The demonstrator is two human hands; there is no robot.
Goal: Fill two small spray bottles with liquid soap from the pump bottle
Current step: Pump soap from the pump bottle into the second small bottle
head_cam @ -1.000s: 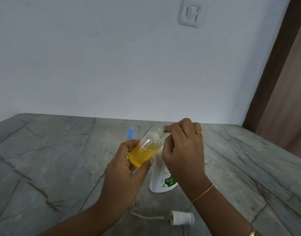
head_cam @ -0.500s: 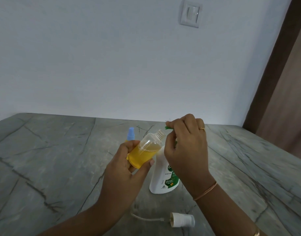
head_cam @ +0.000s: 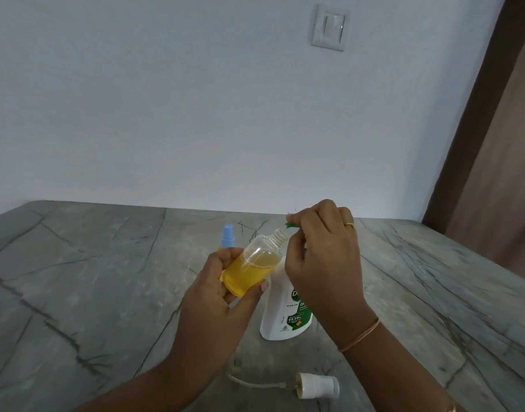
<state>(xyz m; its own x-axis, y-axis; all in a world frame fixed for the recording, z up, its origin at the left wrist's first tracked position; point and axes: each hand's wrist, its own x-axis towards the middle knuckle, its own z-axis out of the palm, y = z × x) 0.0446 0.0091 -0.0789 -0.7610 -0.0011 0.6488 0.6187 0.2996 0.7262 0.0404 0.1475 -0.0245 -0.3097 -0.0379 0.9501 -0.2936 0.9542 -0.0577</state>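
My left hand (head_cam: 216, 295) holds a small clear spray bottle (head_cam: 252, 264), tilted with its open neck toward the upper right and about two thirds full of yellow soap. My right hand (head_cam: 320, 257) is closed over the green pump head (head_cam: 290, 224) of the white pump bottle (head_cam: 285, 313), which stands on the table just behind the small bottle. The green nozzle tip sits right beside the open neck. A second spray bottle with a blue cap (head_cam: 227, 237) stands behind my left hand, mostly hidden.
A white spray cap with its dip tube (head_cam: 311, 385) lies on the grey marble table (head_cam: 92, 292) near the front edge. A white wall with a switch plate (head_cam: 329, 27) is behind; a brown door frame (head_cam: 469, 138) stands at the right.
My right hand has risen slightly on the pump head. The small bottle stays tilted at the nozzle in my left hand.
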